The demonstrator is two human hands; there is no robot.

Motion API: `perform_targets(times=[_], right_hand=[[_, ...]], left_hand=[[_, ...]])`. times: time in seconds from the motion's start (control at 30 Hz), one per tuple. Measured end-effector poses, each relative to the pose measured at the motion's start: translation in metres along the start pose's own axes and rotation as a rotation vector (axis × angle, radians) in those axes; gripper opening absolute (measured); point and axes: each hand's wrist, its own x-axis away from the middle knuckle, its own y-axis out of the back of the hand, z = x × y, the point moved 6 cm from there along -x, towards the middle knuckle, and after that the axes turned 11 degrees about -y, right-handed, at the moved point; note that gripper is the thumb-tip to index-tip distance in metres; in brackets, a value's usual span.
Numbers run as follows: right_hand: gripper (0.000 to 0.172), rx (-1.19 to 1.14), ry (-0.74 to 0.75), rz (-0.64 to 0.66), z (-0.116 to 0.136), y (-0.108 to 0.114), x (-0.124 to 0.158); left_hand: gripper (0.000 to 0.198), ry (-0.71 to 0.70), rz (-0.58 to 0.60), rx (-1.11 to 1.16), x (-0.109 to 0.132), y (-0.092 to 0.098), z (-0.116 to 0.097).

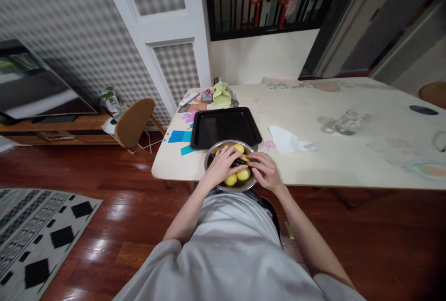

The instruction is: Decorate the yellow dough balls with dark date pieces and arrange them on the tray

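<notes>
A round metal bowl sits at the table's front edge, close to my body. Several round yellow fruits lie inside it; their exact kind I cannot make out. My left hand reaches over the fruits from the left, its fingers and thumb around a dark, glossy object that is mostly hidden. From the right, my right hand reaches over the rim with its fingers apart, the tips beside the dark object and a yellow piece. Just behind the bowl is a black rectangular baking tray.
Folded white paper lies right of the tray on the white table. Farther right stands a clear glass. A green tissue box and a white remote are at the back left. A wooden chair stands left.
</notes>
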Motion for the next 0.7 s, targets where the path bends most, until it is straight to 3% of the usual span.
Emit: perform_targets(times=[0.3,0.47,0.7], right_hand=[[0.025,0.02,-0.011,0.001,-0.0011,-0.0006,-0.0001],[0.024,0.037,0.022,-0.004,0.0031,0.0002,-0.0018],[0.026,0.034,0.01,-0.004,0.005,0.0015,-0.004]], left_hand=[[0.032,-0.022,0.005,-0.067,-0.0015,-0.0008,0.0026],[0.036,-0.125,0.074,-0.164,-0.0031,-0.0029,-0.0023],[0.033,-0.16,0.193,-0.167,-0.0035,-0.0055,-0.0057]])
